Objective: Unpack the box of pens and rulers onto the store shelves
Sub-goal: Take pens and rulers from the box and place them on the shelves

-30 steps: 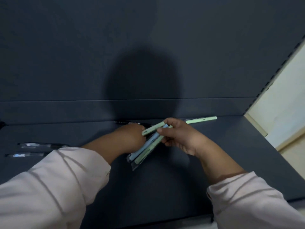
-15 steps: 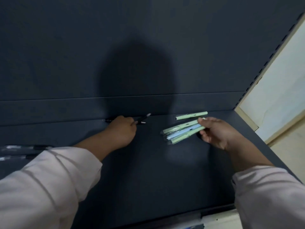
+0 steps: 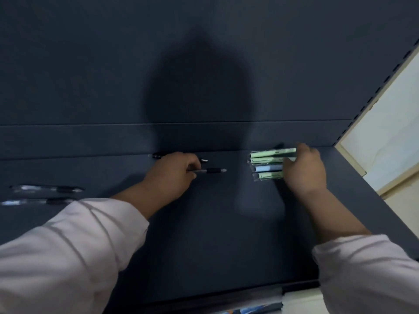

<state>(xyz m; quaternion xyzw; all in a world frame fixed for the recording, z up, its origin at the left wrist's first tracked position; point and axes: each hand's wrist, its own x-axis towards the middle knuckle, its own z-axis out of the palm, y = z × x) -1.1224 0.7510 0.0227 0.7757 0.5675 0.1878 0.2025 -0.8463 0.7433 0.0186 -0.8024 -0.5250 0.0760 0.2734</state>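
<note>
On the dark shelf point(image 3: 222, 245) my left hand point(image 3: 174, 175) pinches a black pen point(image 3: 210, 171) that lies flat, tip pointing right. A second black pen point(image 3: 157, 156) lies just behind it, against the back wall, mostly hidden by my knuckles. At the right, several pastel green and blue pens point(image 3: 267, 166) lie side by side in a neat row near the back wall. My right hand point(image 3: 303, 171) rests on their right ends with its fingers over them.
Two clear pens point(image 3: 47, 189) lie at the far left of the shelf. The shelf's slotted upright point(image 3: 374, 96) and a cream wall bound the right side. A price rail point(image 3: 226, 298) runs along the shelf's front edge.
My right hand carried the pastel pens to the right and back, and set them down beside the single green pen. My left hand laid down a black pen.
</note>
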